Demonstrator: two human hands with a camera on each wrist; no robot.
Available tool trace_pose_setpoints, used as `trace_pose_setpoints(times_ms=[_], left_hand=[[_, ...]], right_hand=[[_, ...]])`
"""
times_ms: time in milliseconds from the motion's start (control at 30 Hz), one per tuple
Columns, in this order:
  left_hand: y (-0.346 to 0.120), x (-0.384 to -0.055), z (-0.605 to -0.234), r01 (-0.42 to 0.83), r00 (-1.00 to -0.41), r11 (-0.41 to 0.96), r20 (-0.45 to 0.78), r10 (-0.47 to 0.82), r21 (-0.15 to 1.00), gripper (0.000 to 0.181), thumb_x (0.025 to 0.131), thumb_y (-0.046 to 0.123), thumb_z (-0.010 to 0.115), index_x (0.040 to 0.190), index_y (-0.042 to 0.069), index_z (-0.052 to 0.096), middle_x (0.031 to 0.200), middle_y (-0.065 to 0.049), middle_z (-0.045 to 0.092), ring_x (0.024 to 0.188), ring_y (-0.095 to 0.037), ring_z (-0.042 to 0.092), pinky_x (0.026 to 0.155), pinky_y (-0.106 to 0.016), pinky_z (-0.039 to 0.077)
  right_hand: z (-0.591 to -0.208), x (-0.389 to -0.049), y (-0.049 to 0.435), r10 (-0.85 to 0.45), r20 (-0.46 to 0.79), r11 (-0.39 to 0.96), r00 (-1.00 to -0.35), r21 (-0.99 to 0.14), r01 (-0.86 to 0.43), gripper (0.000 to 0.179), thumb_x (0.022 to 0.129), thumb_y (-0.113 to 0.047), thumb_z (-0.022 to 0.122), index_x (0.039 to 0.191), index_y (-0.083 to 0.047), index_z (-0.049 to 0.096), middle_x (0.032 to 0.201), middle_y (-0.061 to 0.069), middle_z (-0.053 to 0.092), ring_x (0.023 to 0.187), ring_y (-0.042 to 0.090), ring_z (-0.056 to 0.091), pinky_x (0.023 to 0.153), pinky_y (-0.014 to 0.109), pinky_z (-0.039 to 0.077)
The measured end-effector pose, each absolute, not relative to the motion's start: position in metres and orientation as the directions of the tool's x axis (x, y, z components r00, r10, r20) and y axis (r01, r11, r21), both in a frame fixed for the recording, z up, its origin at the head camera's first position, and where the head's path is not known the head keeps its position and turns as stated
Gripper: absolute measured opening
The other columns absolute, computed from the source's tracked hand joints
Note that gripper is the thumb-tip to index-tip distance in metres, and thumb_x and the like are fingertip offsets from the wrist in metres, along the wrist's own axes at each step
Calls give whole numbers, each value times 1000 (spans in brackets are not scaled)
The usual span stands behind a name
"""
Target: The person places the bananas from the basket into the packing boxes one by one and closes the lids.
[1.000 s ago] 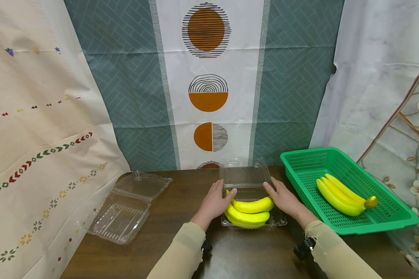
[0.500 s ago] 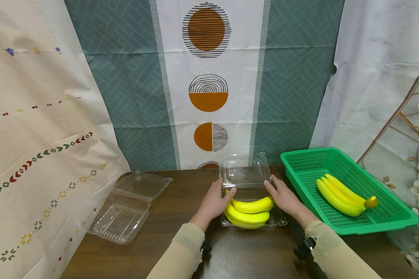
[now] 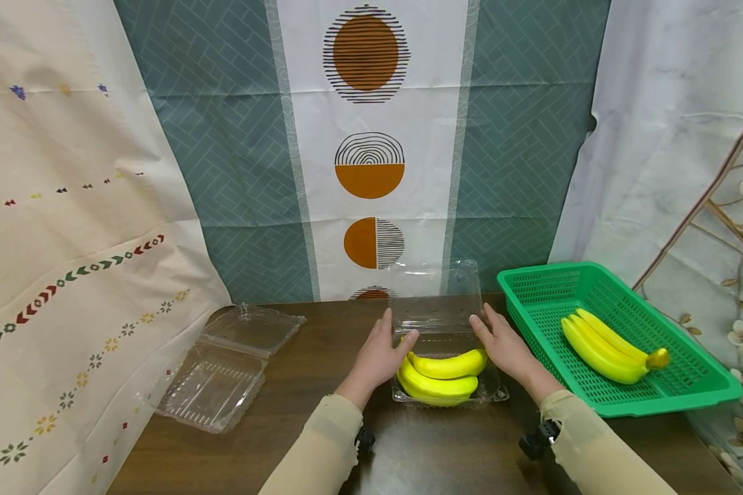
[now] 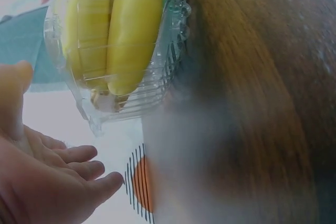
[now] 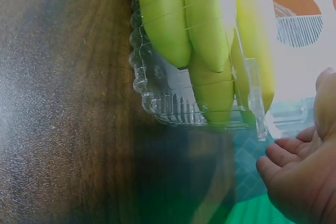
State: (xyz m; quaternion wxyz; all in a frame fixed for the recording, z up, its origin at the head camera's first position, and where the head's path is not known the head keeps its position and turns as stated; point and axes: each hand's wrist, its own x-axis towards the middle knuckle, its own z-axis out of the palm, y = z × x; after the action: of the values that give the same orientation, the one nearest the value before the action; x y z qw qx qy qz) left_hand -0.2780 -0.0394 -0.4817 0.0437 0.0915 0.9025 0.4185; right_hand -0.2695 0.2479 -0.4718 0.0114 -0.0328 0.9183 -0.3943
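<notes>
A clear plastic clamshell box (image 3: 495,394) sits on the table with a bunch of bananas (image 3: 439,390) in its base. Its transparent lid (image 3: 436,306) stands raised at the back. My left hand (image 3: 378,354) is by the lid's left edge, fingers extended and thumb apart. On the opposite side, my right hand (image 3: 501,344) is held much the same way near the lid's right edge. In the left wrist view, the fingers (image 4: 86,169) look relaxed beside the box. The right wrist view shows that hand (image 5: 304,166) with nothing gripped. Whether fingertips touch the lid I cannot tell.
A green plastic basket (image 3: 520,323) at the right holds another bunch of bananas (image 3: 607,347). At the left lies a second clear clamshell box (image 3: 217,385), lid folded back. Patterned cloths (image 3: 371,234) hang behind and beside the brown table (image 3: 433,447).
The lid has swung up from leaning back to a more upright stance. My hands have shifted only slightly, with fingertips a little higher. The bananas and basket have stayed put.
</notes>
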Motion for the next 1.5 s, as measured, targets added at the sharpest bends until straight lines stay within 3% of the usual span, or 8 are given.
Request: trace_pose_setpoints(times_ms=[300,567,967,1500], left_hand=[[-39,-277,-474,206,-973,604,93,213,770,102,108,67,58,178,9,12,180,-21,23,164,-41,28,129,-65,28],[-39,-279,-470,204,-974,617,94,205,760,102,109,67,57,179,10,9,180,-22,22,163,-42,29,128,-66,29],[-39,-274,-461,197,-975,611,87,204,767,102,108,67,58,179,15,6,181,-19,21,164,-42,28,128,-65,28],[-40,-267,-452,204,-976,589,115,186,782,102,107,65,62,180,17,9,182,-16,22,165,-41,28,128,-66,28]], right_hand=[[-465,-268,248,-73,26,696,-997,-714,-70,96,116,-66,31,174,5,2,176,38,13,158,58,28,124,73,29],[-458,-266,248,-87,38,666,-996,-741,-86,95,117,-64,32,174,4,-2,177,35,15,156,56,34,123,71,32],[-453,-262,249,-92,61,652,-994,-750,-106,92,118,-61,33,174,4,-2,178,34,13,161,55,23,126,71,28],[-443,-250,248,-89,99,639,-991,-758,-133,90,119,-59,33,175,2,0,178,33,14,162,54,24,126,69,29]])
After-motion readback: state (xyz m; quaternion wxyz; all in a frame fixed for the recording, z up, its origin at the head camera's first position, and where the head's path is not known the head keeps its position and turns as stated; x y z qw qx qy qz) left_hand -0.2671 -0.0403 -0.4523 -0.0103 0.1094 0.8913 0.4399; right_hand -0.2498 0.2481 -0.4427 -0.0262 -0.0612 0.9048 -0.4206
